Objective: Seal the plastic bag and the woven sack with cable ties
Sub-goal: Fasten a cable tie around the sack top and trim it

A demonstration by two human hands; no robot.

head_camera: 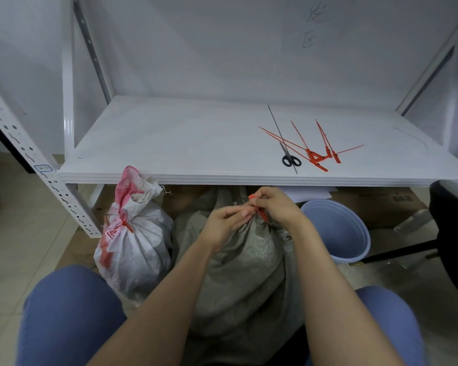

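A grey plastic bag (246, 270) full of small pellets stands between my knees, its neck gathered at the top. Both hands are at that neck. My left hand (224, 223) pinches the bunched plastic. My right hand (275, 204) grips an orange cable tie (259, 211) wrapped at the neck, its tag end sticking up by my fingers. To the left stands a white woven sack (135, 247) with red print, its neck tied off by an orange tie (124, 224).
Several spare orange cable ties (317, 154) and black-handled scissors (290, 158) lie on the white shelf (169, 143) above the bags. A blue bucket (339, 231) stands to the right, a black chair base (450, 233) beyond it. A perforated shelf post (37, 167) leans at left.
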